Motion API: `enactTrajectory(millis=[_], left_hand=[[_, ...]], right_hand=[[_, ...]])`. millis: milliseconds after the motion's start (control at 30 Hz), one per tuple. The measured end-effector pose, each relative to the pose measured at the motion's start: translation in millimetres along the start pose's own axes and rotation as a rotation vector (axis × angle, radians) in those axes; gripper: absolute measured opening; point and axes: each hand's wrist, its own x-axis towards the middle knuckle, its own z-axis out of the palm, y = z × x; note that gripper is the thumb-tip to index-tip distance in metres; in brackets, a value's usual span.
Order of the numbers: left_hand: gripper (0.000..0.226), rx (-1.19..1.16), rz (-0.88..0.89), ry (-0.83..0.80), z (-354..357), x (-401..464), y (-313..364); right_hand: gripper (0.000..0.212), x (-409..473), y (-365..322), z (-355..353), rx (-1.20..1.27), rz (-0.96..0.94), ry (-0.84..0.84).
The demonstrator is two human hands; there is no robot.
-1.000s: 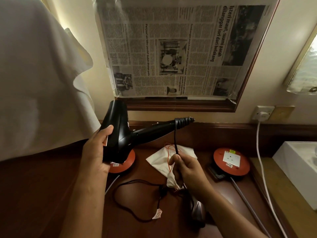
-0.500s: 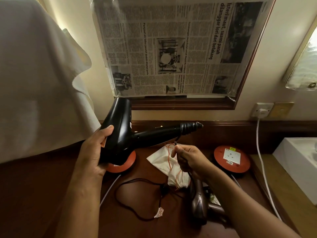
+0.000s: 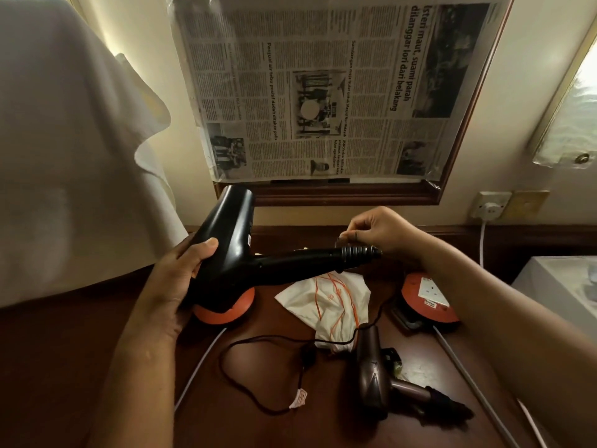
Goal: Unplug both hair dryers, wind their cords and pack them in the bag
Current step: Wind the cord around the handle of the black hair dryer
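Head view: left hand [image 3: 176, 282] gripping the black dryer [image 3: 232, 253], right hand [image 3: 378, 232] pinching the cord [image 3: 339, 243] at the handle's end — wrapping wants snug, even turns

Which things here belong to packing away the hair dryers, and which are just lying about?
Belong to the job:
black hair dryer
its cord
brown hair dryer
white bag
left hand
right hand

Just lying about:
newspaper
white cloth
wall socket
orange cable reels
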Motion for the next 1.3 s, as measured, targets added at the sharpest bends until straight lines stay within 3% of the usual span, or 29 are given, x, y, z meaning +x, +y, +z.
enactTrajectory(millis=[133, 267, 400, 700, 933, 1167, 1233, 1300], left_hand=[[0.087, 0.015, -0.011, -0.043, 7.9, 1.2, 0.3], [0.099, 0.057, -0.033, -0.036, 17.4, 0.4, 2.6], [0.076, 0.048, -0.061, 0.033, 22.5, 5.4, -4.6], [0.054, -0.014, 0.037, 0.166, 30.6, 13.2, -14.5], [0.046, -0.101, 0.106, 0.269, 34.1, 12.8, -15.5], [0.049, -0.122, 0.133, 0.314, 31.7, 11.2, -16.7], [0.048, -0.139, 0.124, 0.321, 30.0, 11.4, -18.3], [0.049, -0.152, 0.111, 0.323, 29.1, 11.1, -19.3]], right_hand=[[0.020, 5.0, -10.9, -15.1, -0.141, -0.061, 0.017], [0.019, 0.1, -21.4, -18.5, -0.260, -0.119, 0.103], [0.021, -10.2, -28.1, -19.8, -0.339, -0.166, 0.181], [0.025, -36.7, -39.4, -2.0, -0.352, -0.195, 0.252], [0.018, -55.1, -40.0, 29.0, -0.174, -0.161, 0.330], [0.028, -66.4, -27.6, 68.2, 0.096, -0.047, 0.324], [0.025, -68.7, -24.5, 76.8, 0.226, 0.000, 0.300], [0.022, -69.9, -23.7, 81.5, 0.509, 0.066, 0.236]])
